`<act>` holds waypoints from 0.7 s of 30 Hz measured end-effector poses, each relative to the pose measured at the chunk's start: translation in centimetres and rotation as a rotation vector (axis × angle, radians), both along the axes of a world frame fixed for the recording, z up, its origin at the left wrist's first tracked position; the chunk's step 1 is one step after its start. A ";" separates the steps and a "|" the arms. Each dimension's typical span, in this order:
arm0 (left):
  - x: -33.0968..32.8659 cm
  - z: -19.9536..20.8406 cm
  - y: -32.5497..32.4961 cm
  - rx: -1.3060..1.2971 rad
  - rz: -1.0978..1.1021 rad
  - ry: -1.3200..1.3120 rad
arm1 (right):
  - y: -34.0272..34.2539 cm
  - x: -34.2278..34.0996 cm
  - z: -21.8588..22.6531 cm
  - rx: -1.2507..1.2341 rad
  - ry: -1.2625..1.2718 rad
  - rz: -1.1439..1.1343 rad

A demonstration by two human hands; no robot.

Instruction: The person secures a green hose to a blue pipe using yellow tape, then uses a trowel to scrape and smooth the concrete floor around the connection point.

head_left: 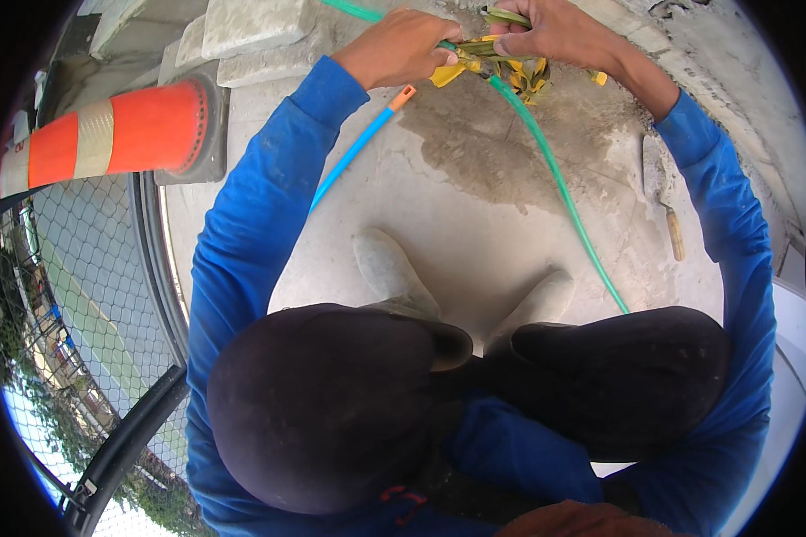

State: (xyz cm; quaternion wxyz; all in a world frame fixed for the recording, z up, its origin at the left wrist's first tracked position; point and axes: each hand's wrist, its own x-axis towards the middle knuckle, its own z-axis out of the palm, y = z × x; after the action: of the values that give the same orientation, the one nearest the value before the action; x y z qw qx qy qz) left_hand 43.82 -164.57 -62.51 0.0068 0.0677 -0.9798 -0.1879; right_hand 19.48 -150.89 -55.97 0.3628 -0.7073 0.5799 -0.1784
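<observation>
My left hand (pixel 403 46) is closed around a green hose (pixel 546 148) near a joint wrapped in yellow and olive strips. To its right, my right hand (pixel 555 34) pinches an olive-yellow strip (pixel 508 16), seemingly plastic or tape, that runs to the same joint. Loose yellow strip ends (pixel 530 82) hang below my fingers. From the joint the hose curves down toward my right knee, and another green length leaves at the upper left. A blue stick or tube (pixel 354 152) with an orange end lies below my left hand.
A trowel (pixel 663 192) with a wooden handle lies by my right forearm. On the left, an orange traffic cone (pixel 116 134) lies on its side near concrete slabs (pixel 255 31) and a wire mesh fence (pixel 98 268). Damp, sandy floor (pixel 484 161) spreads beneath my hands; my boots (pixel 394 264) stand nearer.
</observation>
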 end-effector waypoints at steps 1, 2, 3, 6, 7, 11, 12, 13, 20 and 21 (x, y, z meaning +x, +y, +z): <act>0.0 -0.2 0.0 0.009 0.007 -0.003 | 0.8 0.6 0.6 -0.070 -0.018 -0.052; -0.3 -0.2 0.1 0.019 0.008 -0.002 | 1.7 1.0 1.2 -0.140 -0.031 -0.109; -0.2 0.1 0.2 0.027 0.018 -0.010 | 2.4 1.4 1.3 -0.059 -0.051 -0.118; -0.8 1.8 0.5 0.106 0.079 -0.108 | 4.7 4.0 1.2 0.067 -0.083 -0.199; -0.8 2.0 0.1 0.115 0.080 -0.080 | 5.4 5.9 1.3 0.024 -0.080 -0.250; -2.2 3.5 -0.8 0.166 0.026 -0.093 | 10.5 12.0 -3.4 -0.283 0.036 -0.398; -3.1 4.4 -0.7 0.176 0.002 -0.133 | 11.8 12.8 -4.0 -0.262 0.020 -0.457; -3.5 5.0 -0.7 0.179 -0.031 -0.164 | 12.7 13.9 -4.8 -0.243 -0.019 -0.506; -7.8 10.0 -1.0 0.475 -0.080 -0.591 | 14.0 19.0 -12.9 -0.448 0.072 -0.632; -8.0 10.7 -0.6 0.485 -0.075 -0.595 | 13.5 18.5 -13.6 -0.461 0.138 -0.648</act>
State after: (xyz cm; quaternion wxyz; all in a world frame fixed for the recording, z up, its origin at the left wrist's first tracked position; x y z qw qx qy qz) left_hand 35.79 -165.15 -51.85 -0.3009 0.0828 -0.8680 -0.3862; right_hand 37.97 -137.36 -69.61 0.0796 -0.5608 0.7408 -0.3610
